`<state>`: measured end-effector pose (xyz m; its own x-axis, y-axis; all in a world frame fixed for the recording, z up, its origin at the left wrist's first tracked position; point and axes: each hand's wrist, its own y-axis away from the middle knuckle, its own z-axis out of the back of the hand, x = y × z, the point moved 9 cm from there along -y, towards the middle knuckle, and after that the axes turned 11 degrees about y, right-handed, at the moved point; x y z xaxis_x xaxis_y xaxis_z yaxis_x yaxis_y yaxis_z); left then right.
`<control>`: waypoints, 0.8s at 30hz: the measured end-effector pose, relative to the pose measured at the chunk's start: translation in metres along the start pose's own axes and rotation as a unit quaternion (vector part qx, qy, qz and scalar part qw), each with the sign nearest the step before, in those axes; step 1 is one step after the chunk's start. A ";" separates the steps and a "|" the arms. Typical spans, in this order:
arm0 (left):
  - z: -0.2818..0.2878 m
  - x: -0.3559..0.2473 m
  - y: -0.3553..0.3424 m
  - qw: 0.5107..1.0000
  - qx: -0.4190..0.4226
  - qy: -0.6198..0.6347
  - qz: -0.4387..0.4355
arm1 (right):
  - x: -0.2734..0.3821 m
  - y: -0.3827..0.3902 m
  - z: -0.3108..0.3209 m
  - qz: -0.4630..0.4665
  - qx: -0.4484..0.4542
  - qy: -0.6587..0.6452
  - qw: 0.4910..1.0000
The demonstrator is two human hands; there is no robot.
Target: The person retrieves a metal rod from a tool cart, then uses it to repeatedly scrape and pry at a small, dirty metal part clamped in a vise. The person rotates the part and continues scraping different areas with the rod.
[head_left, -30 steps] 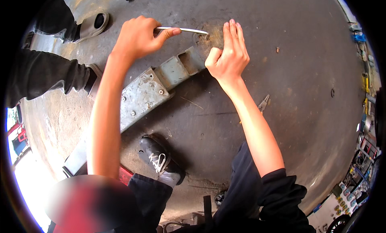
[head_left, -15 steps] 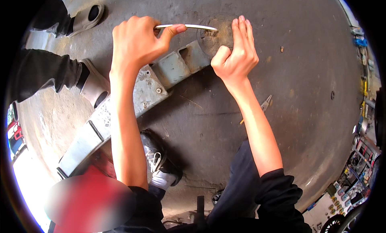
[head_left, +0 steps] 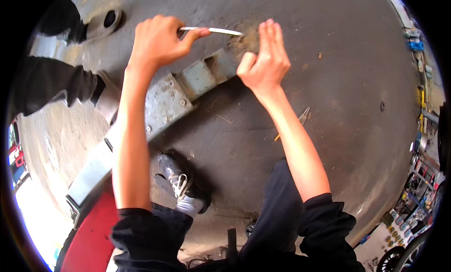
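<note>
My left hand is closed round one end of a thin white strip, thumb laid along it. The strip bows slightly, and its free end points toward my right hand. That hand is held up with its fingers straight and close together and its thumb bent; I see nothing in it. A gap lies between its fingers and the strip's tip. Below the hands runs a grey metal beam, which looks like a lift arm, with my left forearm crossing over it.
Pliers lie on the dark floor, partly behind my right forearm. Another person's legs and shoes are at the left. A red panel is at the lower left. Tools and parts line the right edge, with wheels below.
Both hands have shifted slightly left in the picture, the left one still holding the white strip. My left forearm has swung left, and more of the red panel shows.
</note>
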<state>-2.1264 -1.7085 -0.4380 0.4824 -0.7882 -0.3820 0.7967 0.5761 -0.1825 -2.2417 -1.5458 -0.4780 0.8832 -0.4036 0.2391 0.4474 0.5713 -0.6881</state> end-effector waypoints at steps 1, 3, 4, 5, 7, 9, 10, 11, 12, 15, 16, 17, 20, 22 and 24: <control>-0.002 0.006 -0.009 1.000 0.024 0.000 -0.015 | 0.000 -0.004 -0.001 -0.007 0.012 -0.009 1.000; -0.013 0.007 -0.011 0.997 0.069 0.001 -0.029 | -0.002 -0.001 -0.001 -0.031 0.042 -0.029 0.998; -0.017 0.006 -0.008 0.996 0.080 0.003 -0.030 | -0.003 0.003 0.001 -0.037 0.059 -0.031 0.997; -0.015 0.004 -0.015 0.993 0.115 -0.019 -0.027 | -0.004 -0.003 -0.002 -0.032 0.074 -0.026 0.996; -0.001 -0.009 -0.008 0.987 0.131 -0.065 -0.073 | 0.000 0.002 -0.004 -0.032 0.116 -0.028 0.992; 0.033 -0.037 0.002 0.975 0.067 -0.114 -0.178 | 0.000 0.001 -0.004 -0.023 0.147 -0.042 0.988; 0.042 -0.046 0.011 0.977 0.107 -0.095 -0.158 | -0.002 0.004 -0.006 -0.026 0.166 -0.042 0.985; 0.059 -0.058 0.024 0.976 0.149 -0.081 -0.135 | 0.001 0.005 -0.008 -0.029 0.184 -0.048 0.981; 0.066 -0.073 0.040 0.973 0.189 -0.058 -0.116 | -0.006 0.006 -0.005 -0.032 0.205 -0.043 0.977; 0.081 -0.107 0.126 0.942 0.313 -0.061 -0.104 | -0.026 0.009 0.011 -0.062 0.227 -0.068 0.970; 0.088 -0.125 0.158 0.882 0.470 -0.033 0.001 | -0.027 0.014 0.018 -0.068 0.230 -0.084 0.967; 0.099 -0.132 0.197 0.855 0.516 -0.045 -0.018 | -0.021 0.019 0.029 -0.078 0.225 -0.112 0.965; 0.140 -0.201 0.256 0.768 0.635 -0.046 0.074 | -0.018 0.075 0.069 -0.099 0.249 -0.145 0.952; 0.152 -0.253 0.259 0.825 0.552 0.117 -0.019 | -0.025 0.133 0.091 -0.080 0.306 -0.152 0.936; 0.149 -0.297 0.245 0.844 0.513 0.119 -0.102 | -0.046 0.192 0.110 -0.061 0.405 -0.041 0.911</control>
<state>-2.0206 -1.3659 -0.2344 0.3073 -0.7127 -0.6306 0.8087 -0.1537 0.5678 -2.1813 -1.3387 -0.5457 0.8131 -0.4627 0.3533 0.4698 0.8799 0.0711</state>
